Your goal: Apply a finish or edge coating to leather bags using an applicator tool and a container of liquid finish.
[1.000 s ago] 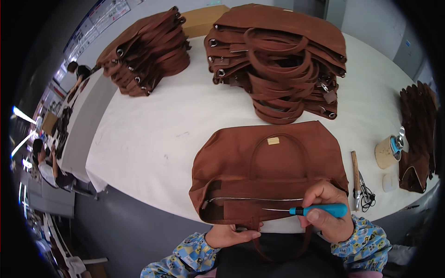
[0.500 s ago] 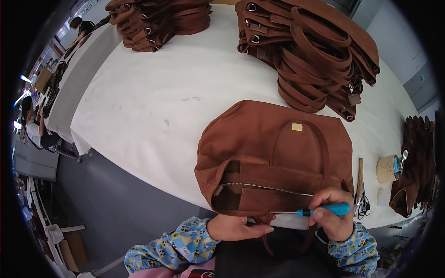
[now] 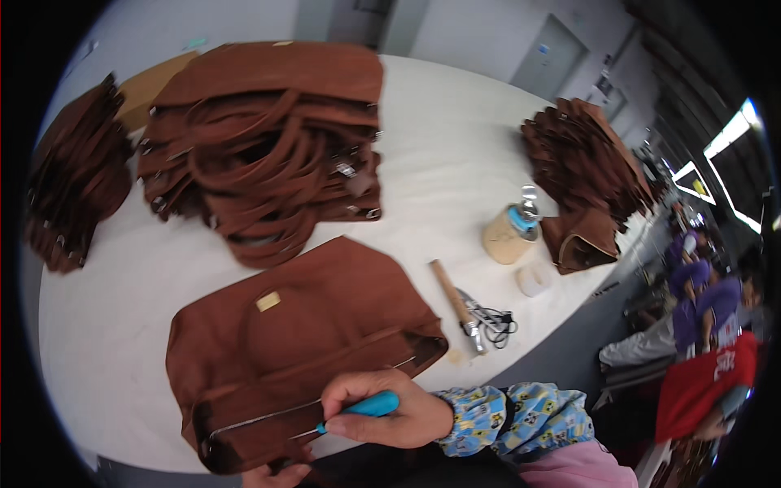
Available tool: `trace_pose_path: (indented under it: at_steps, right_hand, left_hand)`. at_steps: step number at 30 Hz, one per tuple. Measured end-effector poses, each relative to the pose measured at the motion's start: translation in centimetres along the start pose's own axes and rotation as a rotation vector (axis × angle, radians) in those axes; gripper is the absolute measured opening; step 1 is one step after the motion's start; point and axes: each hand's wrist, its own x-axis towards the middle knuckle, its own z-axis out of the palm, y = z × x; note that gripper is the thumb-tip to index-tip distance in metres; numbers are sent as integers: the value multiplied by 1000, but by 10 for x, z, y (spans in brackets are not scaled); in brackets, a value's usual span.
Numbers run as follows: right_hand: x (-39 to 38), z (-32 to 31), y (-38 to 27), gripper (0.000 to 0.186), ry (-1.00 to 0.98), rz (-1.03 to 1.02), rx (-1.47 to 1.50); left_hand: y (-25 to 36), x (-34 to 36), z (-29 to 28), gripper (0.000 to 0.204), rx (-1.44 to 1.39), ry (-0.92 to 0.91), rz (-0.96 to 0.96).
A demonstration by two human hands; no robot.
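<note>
My right hand [image 3: 390,411] is closed around the blue handle of a screwdriver-like tool [image 3: 378,403]. Its thin metal shaft points left, at the near edge of a brown bag [image 3: 313,305]; I cannot make out the tip. The bag lies on its side with its zipped opening towards me and a small yellow tag on its upper face. At the lower edge of the picture, my left hand [image 3: 281,474] is partly cut off. Its fingers pinch the bag's near edge, just left of the shaft.
A white-covered table [image 3: 439,106] carries stacked brown bags [image 3: 277,146], another brown pile [image 3: 77,175] and more brown pieces [image 3: 582,154]. Right of my bag lie a wooden-handled tool [image 3: 455,301], scissors [image 3: 488,317], a tan pot [image 3: 508,236] and a white roll [image 3: 534,279]. People [image 3: 700,301] are at right.
The view has swung right, so the table and bags appear further left and people at the right have come in. My right hand still grips the blue-handled tool; my left hand is now largely cut off.
</note>
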Motion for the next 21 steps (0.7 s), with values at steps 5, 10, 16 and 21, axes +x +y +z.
trace_pose_path:
  at_steps: [5, 10, 16, 21]
  right_hand:
    - [-43, -30, -12, 11, 209, -113, 141]
    - [-85, -69, 15, 15, 603, -374, -55]
    - [-102, -96, 44, 22, 874, -509, -962]
    - [-109, -98, 72, 23, 948, -426, -1005]
  left_hand:
    - [1, -7, -3, 33, 83, 82, 24]
    - [24, -37, -48, 25, 288, -38, -162]
    - [68, -50, -46, 41, 348, 279, 485]
    - [78, 12, -12, 54, 1146, 206, 438]
